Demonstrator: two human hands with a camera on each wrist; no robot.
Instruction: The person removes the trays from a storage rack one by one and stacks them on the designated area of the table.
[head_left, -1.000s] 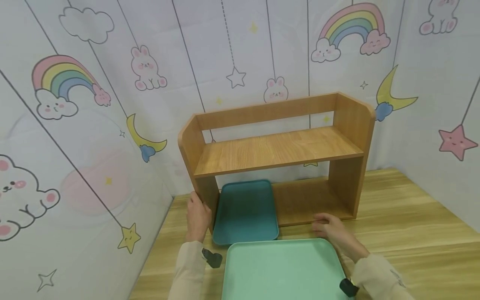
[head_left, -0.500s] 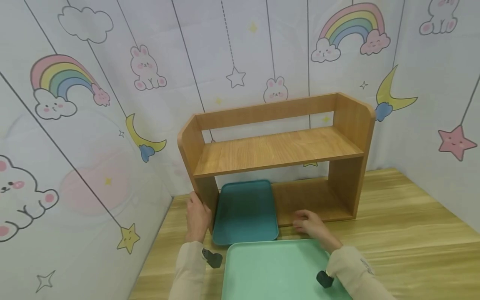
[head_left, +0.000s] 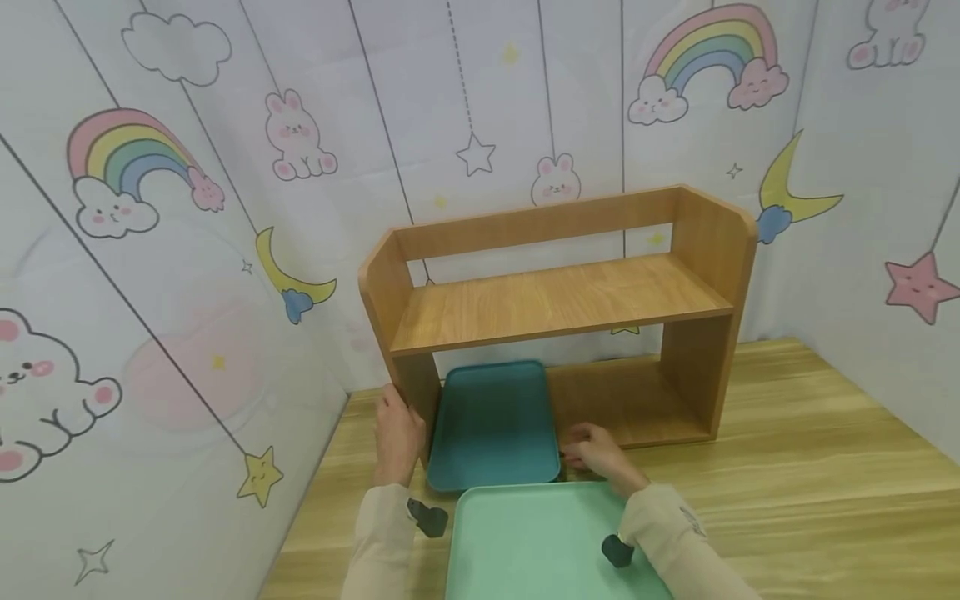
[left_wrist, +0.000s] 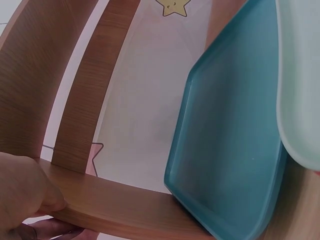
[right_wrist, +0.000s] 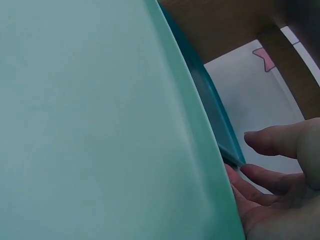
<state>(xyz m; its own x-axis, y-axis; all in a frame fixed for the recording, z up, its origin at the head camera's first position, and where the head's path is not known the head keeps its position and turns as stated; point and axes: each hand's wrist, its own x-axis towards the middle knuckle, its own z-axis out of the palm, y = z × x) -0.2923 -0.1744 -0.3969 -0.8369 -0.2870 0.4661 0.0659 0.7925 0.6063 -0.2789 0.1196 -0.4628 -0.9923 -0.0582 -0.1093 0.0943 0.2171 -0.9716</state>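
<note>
A small wooden shelf [head_left: 562,304] stands on the table against the patterned backdrop. My left hand [head_left: 399,433] grips its left side panel, thumb on one face and fingers on the other in the left wrist view. In the shelf's lower left part lies a teal tray [head_left: 495,425], its front end sticking out over the shelf's front edge. At that tray's front right corner is my right hand [head_left: 603,458]. The right wrist view has its fingertips [right_wrist: 247,170] at the teal rim, with the thumb held apart from them.
A larger mint green tray [head_left: 555,542] lies on the wood-grain table [head_left: 825,467] in front of the shelf, close to the teal tray's front edge and under my right forearm. White fabric walls [head_left: 187,333] with cartoon prints rise behind and on both sides.
My right hand has moved left along the shelf's front, from the lower right part to the teal tray's corner. My left hand keeps its grip on the side panel. The trays stay put.
</note>
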